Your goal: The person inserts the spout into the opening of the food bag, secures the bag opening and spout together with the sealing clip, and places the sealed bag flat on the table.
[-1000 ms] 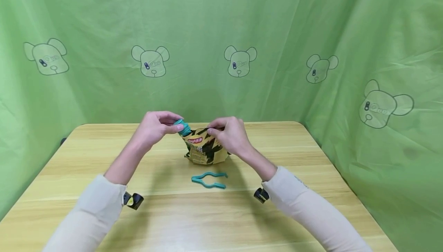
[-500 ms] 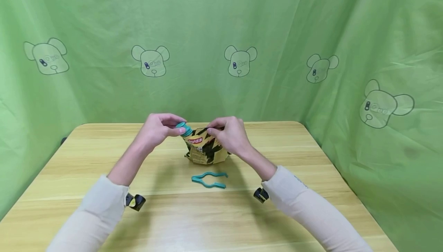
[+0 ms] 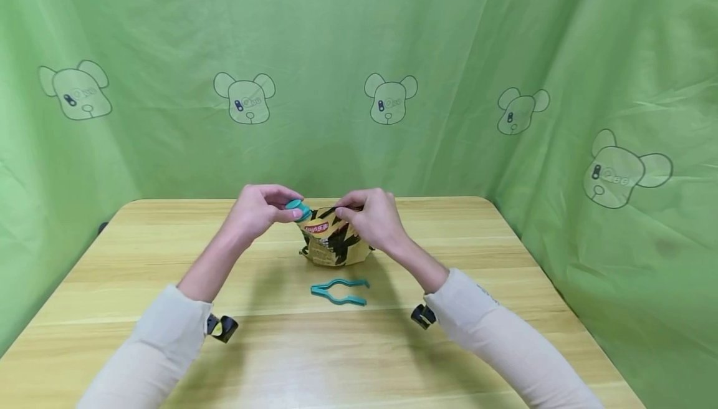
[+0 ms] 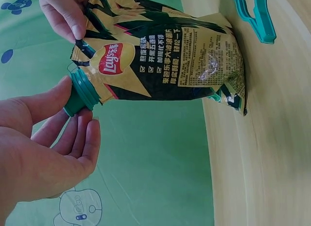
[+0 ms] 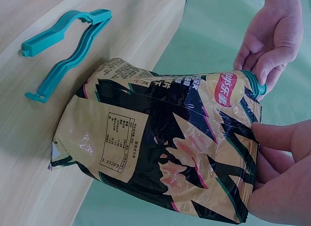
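A gold and black Lay's bag [image 3: 336, 244] stands upright on the table, its top edge between the two hands. The left hand [image 3: 258, 212] pinches a teal ribbed cap or spout [image 3: 298, 208] with thumb and fingers, at the bag's top left corner. In the left wrist view this teal piece [image 4: 81, 92] sits against the bag's corner [image 4: 104, 85]. The right hand [image 3: 373, 217] pinches the bag's top edge; in the right wrist view its thumb [image 5: 279, 136] lies on the near face of the bag [image 5: 160, 138].
A teal clip [image 3: 339, 292] lies with its arms spread on the wooden table [image 3: 314, 353], in front of the bag. Green curtains [image 3: 325, 35] with bear-head outlines stand behind and beside the table.
The left hand and the teal piece have shifted slightly right and down, and the piece has tilted. The right hand, bag and clip have hardly moved.
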Available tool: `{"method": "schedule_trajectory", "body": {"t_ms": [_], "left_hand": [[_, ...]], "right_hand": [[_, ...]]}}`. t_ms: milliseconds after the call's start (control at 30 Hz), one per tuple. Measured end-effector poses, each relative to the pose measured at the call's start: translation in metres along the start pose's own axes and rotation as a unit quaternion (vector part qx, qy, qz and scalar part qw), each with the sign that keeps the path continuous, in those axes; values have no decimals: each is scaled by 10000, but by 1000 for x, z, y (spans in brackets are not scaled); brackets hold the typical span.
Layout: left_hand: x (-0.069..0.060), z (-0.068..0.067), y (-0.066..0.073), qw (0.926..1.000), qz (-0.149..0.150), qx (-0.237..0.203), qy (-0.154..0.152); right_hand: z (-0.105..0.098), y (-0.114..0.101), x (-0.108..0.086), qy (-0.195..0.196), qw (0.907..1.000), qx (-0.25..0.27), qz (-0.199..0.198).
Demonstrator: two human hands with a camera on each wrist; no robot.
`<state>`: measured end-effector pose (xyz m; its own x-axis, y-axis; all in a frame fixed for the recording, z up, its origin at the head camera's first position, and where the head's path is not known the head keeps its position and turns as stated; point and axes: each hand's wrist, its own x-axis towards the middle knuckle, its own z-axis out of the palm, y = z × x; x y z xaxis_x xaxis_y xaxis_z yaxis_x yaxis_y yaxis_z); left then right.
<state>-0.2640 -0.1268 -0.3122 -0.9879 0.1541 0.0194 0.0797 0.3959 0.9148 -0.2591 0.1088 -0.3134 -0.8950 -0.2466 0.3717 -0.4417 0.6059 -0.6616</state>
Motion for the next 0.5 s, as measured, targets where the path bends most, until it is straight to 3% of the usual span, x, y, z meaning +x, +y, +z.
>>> {"method": "schedule_trajectory", "body": {"t_ms": [500], "left_hand": [[0, 8, -3, 9998, -58, -161, 27]], "right_hand": [[-2, 0, 0, -29, 9998, 109, 167]]}}
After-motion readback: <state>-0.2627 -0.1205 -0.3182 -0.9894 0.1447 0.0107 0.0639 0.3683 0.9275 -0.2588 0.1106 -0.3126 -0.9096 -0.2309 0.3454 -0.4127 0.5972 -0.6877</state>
